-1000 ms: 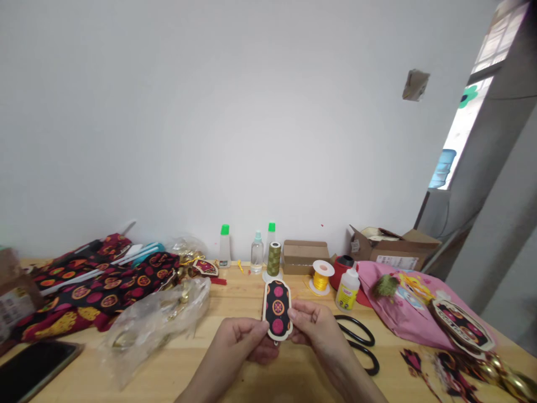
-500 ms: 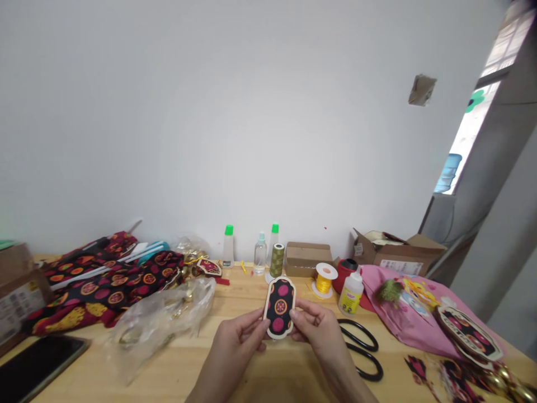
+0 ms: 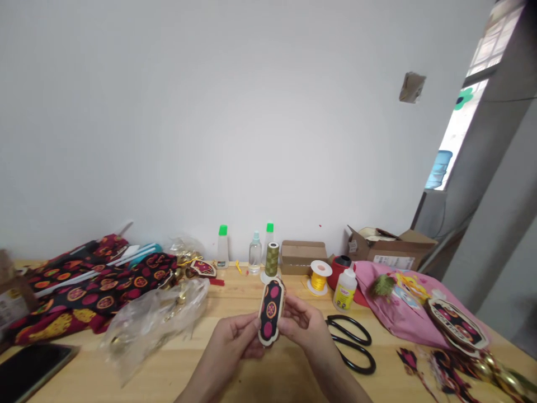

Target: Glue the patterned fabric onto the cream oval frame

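Observation:
Between my two hands, above the table, is a small wooden plaque (image 3: pixel 271 309) with a pale scalloped rim and dark fabric patterned with magenta and orange circles. It stands nearly upright, its face turned partly to the left. My left hand (image 3: pixel 235 340) pinches its lower left edge with thumb and fingers. At the lower right edge, my right hand (image 3: pixel 302 328) grips it, fingers partly hidden behind. Black-handled scissors (image 3: pixel 351 342) lie just right of my right hand, their blades hidden. Behind the plaque stands an olive thread spool (image 3: pixel 272 259).
A yellow cord spool (image 3: pixel 319 277) and a glue bottle (image 3: pixel 345 289) stand right of centre. Patterned fabric (image 3: pixel 126 282), a plastic bag (image 3: pixel 155 313) and a phone (image 3: pixel 36 366) lie left. On the right are a pink cloth (image 3: pixel 403 313), a larger plaque (image 3: pixel 457 324) and a cardboard box (image 3: pixel 388 249).
The plaque has been turned in my hands, so its face now looks narrower and more of its right edge shows. The whole view has shifted slightly; both hands keep their hold.

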